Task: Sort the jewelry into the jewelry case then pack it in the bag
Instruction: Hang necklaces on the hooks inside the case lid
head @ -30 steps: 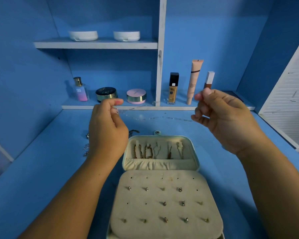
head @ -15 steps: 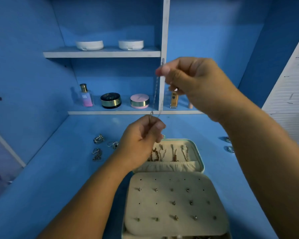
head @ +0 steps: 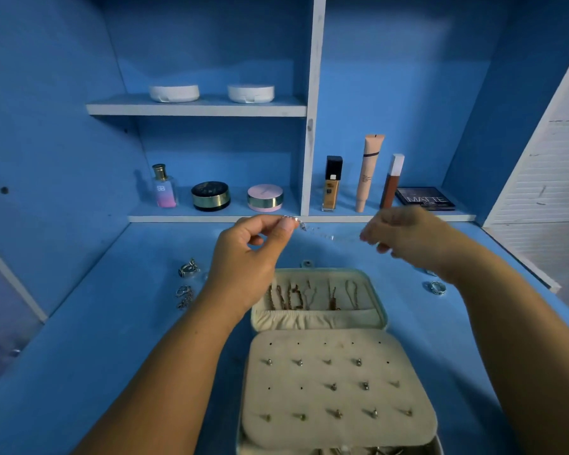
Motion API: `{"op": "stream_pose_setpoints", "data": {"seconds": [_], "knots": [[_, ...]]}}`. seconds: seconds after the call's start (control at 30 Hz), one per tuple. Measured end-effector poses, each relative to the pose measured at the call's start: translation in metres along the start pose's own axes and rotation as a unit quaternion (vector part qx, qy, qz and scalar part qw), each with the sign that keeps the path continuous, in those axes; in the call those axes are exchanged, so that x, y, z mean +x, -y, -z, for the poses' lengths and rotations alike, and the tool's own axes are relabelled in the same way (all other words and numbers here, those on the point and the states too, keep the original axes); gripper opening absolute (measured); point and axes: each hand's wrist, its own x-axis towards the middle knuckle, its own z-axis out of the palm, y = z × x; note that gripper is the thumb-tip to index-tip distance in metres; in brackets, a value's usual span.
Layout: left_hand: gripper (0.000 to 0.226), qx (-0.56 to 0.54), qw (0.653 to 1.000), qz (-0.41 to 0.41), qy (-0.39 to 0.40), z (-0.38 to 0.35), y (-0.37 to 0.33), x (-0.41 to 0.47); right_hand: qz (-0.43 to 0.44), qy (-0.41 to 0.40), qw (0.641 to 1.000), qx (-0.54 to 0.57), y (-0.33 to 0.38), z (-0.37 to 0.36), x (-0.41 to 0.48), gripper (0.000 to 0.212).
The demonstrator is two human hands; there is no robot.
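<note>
Both hands have come level since half a second ago: the right hand (head: pixel 411 238) has dropped from high up and the left hand (head: pixel 247 264) has risen, so the chain (head: pixel 322 234), which hung nearly upright, now runs nearly level

The chain is a thin silver strand held in the air above the far edge of the case (head: pixel 383 310), clear of the bench (head: pixel 112 323). Its long axis runs left to right across the view, dipping slightly toward the right. The left hand pinches its left end between thumb and forefinger, where a small clasp glints. The right hand is blurred; its curled fingers meet the other end and seem to pinch it

The case lies open on the bench below the hands, lid folded back away from the person. Brownish necklaces (head: pixel 293 297) hang in a row inside the lid above a gathered pocket. A cream panel (head: pixel 339 389) nearer the person carries rows of studs (head: pixel 334 386)

Rings (head: pixel 188 269) lie on the bench left of the case, with a tangle of small pieces just below them, and one ring (head: pixel 437 287) lies to its right under the right wrist. Behind, a shelf (head: pixel 211 219) holds a perfume bottle (head: pixel 164 187), compacts, tubes and a palette (head: pixel 424 198)
</note>
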Motion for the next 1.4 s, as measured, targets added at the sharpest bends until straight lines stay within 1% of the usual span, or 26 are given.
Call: {"op": "stream_pose_setpoints", "data": {"seconds": [0.03,0.13,0.17,0.27,0.33,0.37,0.43,0.5,0.57,0.67,0.77,0.87,0.93,1.03,1.1,1.17,1.2,1.23,1.3,1.4], "knots": [[0.01,0.005,1.0,-0.003,0.007,-0.001,-0.001,-0.001,0.008,0.014,1.0,-0.005,-0.004,-0.007,-0.001,0.01],[0.011,0.035,0.999,-0.012,0.016,-0.001,0.0,-0.001,0.088,0.042,0.995,-0.015,-0.001,-0.027,-0.005,0.03],[0.01,0.05,0.998,-0.019,0.016,-0.001,0.001,-0.001,0.12,0.05,0.991,-0.017,0.003,-0.035,-0.005,0.031],[0.01,0.109,0.993,-0.054,0.015,-0.002,0.002,-0.002,0.199,0.046,0.977,-0.054,0.014,-0.054,-0.007,0.019],[0.01,0.135,0.987,-0.086,0.016,-0.001,0.003,-0.003,0.218,0.034,0.974,-0.052,0.019,-0.061,-0.007,0.008],[0.007,0.147,0.984,-0.102,0.017,-0.001,0.003,-0.003,0.22,0.03,0.974,-0.044,0.019,-0.062,-0.007,0.005],[0.003,0.172,0.976,-0.133,0.018,0.0,0.005,-0.003,0.222,0.021,0.974,-0.031,0.019,-0.062,-0.008,0.008],[0.007,0.184,0.97,-0.155,0.015,0.0,0.007,-0.003,0.217,0.01,0.976,-0.01,0.02,-0.06,-0.01,0.008],[0.006,0.186,0.968,-0.169,0.007,0.0,0.007,-0.004,0.203,0.008,0.979,0.015,0.02,-0.058,-0.011,0.01],[0.002,0.181,0.967,-0.178,-0.018,0.0,0.007,-0.004,0.166,0.027,0.985,0.031,0.018,-0.051,-0.013,0.016],[0.003,0.17,0.974,-0.15,-0.011,-0.002,0.008,-0.005,0.15,0.034,0.986,0.066,0.014,-0.04,-0.015,0.016],[0.006,0.159,0.98,-0.111,0.038,-0.007,0.011,-0.007,0.155,0.045,0.982,0.093,0.01,-0.034,-0.016,0.014],[0.009,0.145,0.982,-0.093,0.077,-0.012,0.012,-0.008,0.165,0.051,0.981,0.092,0.01,-0.033,-0.017,0.014],[0.012,0.123,0.984,-0.063,0.117,-0.018,0.015,-0.009,0.18,0.033,0.979,0.087,0.008,-0.035,-0.014,0.011],[0.01,0.144,0.981,-0.053,0.115,-0.02,0.018,-0.008,0.183,0.013,0.982,0.052,0.006,-0.04,-0.009,0.011],[0.012,0.193,0.975,-0.05,0.102,-0.019,0.023,-0.006,0.192,0.005,0.981,0.003,0.003,-0.047,-0.005,0.01],[0.015,0.224,0.968,-0.052,0.095,-0.019,0.026,-0.006,0.195,0.001,0.981,-0.004,0.002,-0.052,-0.002,0.01],[0.019,0.252,0.962,-0.057,0.09,-0.018,0.028,-0.005,0.195,-0.004,0.981,0.006,0.0,-0.056,0.001,0.009],[0.025,0.283,0.954,-0.058,0.078,-0.016,0.032,-0.003,0.182,-0.02,0.981,0.067,-0.001,-0.062,0.007,0.008],[0.026,0.279,0.957,-0.047,0.061,-0.014,0.032,-0.002,0.157,-0.065,0.969,0.18,-0.002,-0.065,0.016,0.006]]}}
